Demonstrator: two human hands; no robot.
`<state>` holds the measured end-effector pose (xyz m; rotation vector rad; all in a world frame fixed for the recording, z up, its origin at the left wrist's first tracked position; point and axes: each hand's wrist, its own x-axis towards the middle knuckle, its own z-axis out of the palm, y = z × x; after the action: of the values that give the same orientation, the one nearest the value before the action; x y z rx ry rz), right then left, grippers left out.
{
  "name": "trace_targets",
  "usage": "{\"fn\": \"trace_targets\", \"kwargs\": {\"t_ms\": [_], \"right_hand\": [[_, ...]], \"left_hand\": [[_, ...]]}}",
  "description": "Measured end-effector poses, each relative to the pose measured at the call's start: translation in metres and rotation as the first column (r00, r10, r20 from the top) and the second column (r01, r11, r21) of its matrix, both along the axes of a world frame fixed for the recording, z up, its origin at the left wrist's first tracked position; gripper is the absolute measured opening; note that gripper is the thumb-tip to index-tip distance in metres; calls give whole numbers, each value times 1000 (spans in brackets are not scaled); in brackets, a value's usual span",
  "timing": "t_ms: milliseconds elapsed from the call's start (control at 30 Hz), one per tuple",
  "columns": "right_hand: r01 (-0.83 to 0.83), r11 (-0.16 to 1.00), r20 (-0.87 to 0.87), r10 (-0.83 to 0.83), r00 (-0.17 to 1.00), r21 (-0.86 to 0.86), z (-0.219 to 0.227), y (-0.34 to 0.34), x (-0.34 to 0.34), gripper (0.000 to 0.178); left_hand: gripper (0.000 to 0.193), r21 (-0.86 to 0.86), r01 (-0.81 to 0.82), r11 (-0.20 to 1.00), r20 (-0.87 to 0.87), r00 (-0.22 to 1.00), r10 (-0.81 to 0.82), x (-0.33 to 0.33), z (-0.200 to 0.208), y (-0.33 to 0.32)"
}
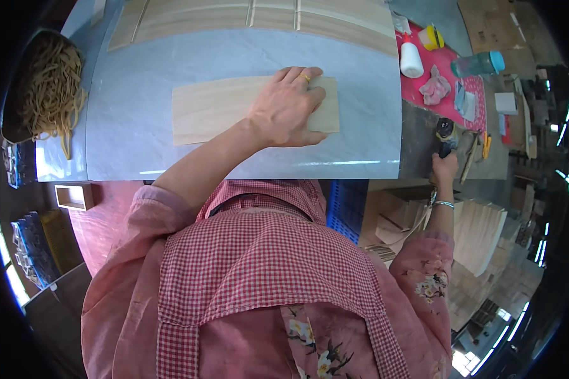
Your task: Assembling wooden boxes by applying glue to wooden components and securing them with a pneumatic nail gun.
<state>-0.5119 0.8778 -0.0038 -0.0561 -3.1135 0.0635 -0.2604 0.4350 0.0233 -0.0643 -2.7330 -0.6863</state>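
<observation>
My left hand (287, 104), with a ring on one finger, spans a pale rectangular wooden board (212, 110). Its fingers reach over the far edge and its thumb lies by the near edge. The board lies flat on a glossy grey-white tabletop (133, 120). Off to the right, my right hand (446, 167) is closed around the dark handle of a black and yellowish tool (446, 131), whose exact kind I cannot make out. That tool is at the dark surface beside the tabletop, apart from the board.
Larger grooved wooden panels (322, 19) lie along the far side. A basin of tan rubber-band-like strips (54, 85) stands left. Rightward, a pink cloth (427, 63) bears a white bottle (411, 60), a yellow tub (430, 38) and a teal bottle (477, 64). Stacked boards (480, 234) stand below.
</observation>
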Motion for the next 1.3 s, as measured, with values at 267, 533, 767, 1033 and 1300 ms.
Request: {"fn": "trace_targets", "kwargs": {"t_ms": [267,533,767,1033,1300], "right_hand": [[5,806,59,37,998,-592,119,-111,106,29],[-131,629,218,447,868,-766,154,-188,222,17],[-35,700,359,409,839,-714,162,-205,232,17],[3,713,392,381,837,-701,162,-211,231,17],[-43,714,365,407,838,-699,163,-220,222,16]], "left_hand": [[50,-30,-22,999,50,998,24,-1,1,-3],[40,13,-23,1000,57,998,22,-2,-1,-1],[42,10,-36,999,39,999,35,0,-1,-2],[42,3,-38,999,27,999,38,0,-2,-1],[41,23,-29,999,55,998,28,0,-1,-2]]}}
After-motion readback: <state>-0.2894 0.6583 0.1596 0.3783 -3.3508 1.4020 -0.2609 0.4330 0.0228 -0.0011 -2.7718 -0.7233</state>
